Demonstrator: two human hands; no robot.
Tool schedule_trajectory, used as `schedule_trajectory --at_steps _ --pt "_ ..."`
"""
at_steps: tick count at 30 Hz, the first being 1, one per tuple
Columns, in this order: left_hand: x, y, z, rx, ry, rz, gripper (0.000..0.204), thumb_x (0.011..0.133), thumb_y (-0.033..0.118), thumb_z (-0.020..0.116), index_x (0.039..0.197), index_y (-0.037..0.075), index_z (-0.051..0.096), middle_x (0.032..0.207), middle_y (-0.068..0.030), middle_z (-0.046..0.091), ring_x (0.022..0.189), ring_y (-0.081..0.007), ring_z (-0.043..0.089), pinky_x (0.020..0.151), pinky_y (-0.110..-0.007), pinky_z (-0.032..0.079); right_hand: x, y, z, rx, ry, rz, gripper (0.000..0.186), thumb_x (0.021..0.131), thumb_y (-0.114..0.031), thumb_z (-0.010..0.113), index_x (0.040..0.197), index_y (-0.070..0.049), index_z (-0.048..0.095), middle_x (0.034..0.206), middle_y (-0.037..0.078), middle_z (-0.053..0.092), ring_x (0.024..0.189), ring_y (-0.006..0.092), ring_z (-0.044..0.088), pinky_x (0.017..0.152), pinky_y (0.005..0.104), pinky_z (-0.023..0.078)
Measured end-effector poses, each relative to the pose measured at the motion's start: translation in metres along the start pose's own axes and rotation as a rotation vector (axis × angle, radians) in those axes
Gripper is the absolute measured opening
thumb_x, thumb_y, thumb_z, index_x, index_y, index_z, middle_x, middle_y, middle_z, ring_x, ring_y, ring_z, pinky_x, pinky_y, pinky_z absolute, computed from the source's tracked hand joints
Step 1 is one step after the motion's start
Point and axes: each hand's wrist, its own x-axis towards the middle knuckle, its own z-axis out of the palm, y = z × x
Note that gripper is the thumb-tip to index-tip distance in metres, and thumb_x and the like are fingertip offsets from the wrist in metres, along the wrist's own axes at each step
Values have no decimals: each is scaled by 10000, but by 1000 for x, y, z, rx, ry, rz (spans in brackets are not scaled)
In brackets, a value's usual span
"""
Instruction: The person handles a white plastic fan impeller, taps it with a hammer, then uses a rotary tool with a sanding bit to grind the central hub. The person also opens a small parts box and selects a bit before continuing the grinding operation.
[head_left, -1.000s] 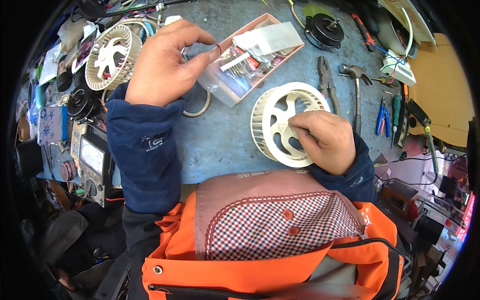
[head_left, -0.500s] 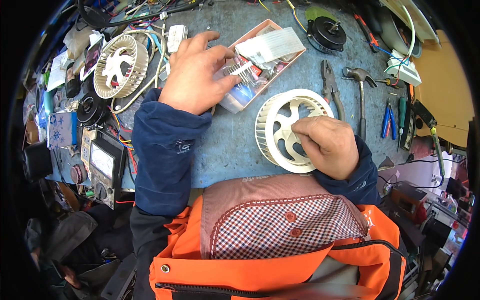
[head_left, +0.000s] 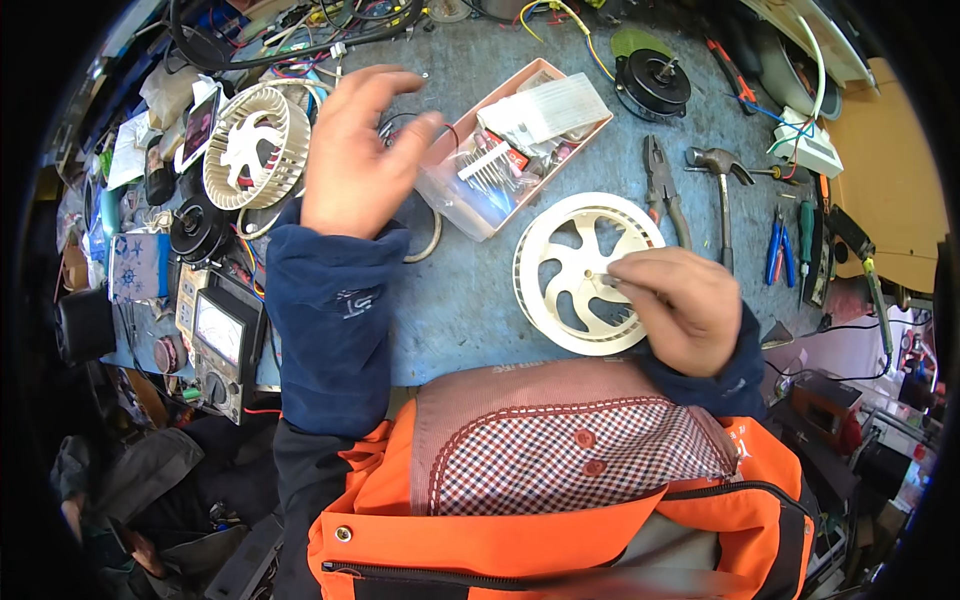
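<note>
Hands (head_left: 690, 308), fan wheel (head_left: 578, 272), parts box (head_left: 452, 208)

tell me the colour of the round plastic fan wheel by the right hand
The round plastic fan wheel is off-white, best seen in the head view.

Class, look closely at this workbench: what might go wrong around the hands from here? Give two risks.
1. The left hand is beside the pink box and might knock it, spilling or mixing its small items.

2. The right hand is near the centre of the white fan wheel; uneven pressure there could tip or slide it.
</note>
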Motion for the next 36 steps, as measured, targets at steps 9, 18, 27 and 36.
schedule_trajectory --at_steps 9,18,27,36 --pt "0 -7 -15 -202 -189 -429 221 981 131 759 1132 -28 790 908 -97 778 728 -125 652 696 -318 543 10 46 -84 840 272 431 409 1003 -74 654 1390 40 585 1082 147 709 952 240 734 810 324 630" --pt "2 25 14 -229 -154 64 149 928 49 791 1069 1 795 991 -119 741 872 -267 733 775 -344 574 79 120 -47 1180 61 521 328 1042 -83 577 1346 22 640 1005 74 684 872 205 733 728 338 649" --pt "-4 31 29 -21 -289 292 163 837 45 822 999 57 806 1016 -81 750 944 -317 676 842 -421 566 69 128 -21 888 125 639 267 1019 -60 556 1239 36 673 946 88 670 808 186 719 666 310 637" --pt "-1 26 22 -92 -284 266 134 781 9 800 910 40 782 1039 -91 752 976 -318 677 840 -419 570 69 136 -26 996 108 653 269 1017 -61 551 1237 39 668 963 91 668 808 188 715 670 315 636"
